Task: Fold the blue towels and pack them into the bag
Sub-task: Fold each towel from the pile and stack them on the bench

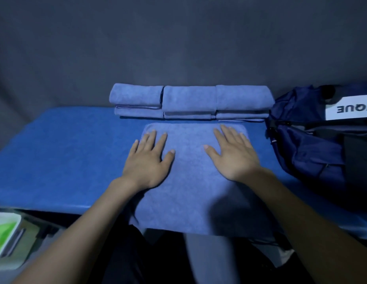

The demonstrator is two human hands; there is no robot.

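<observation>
- Lying spread beneath both palms: blue towel, near edge drooping over the table front.
- Pressing flat with straight fingers: left hand, right hand.
- Sitting just beyond the fingertips: folded towels, stacked.
- Crowding the right hand's outer side: navy bag; lying bare outside the left hand: blue tabletop.
</observation>
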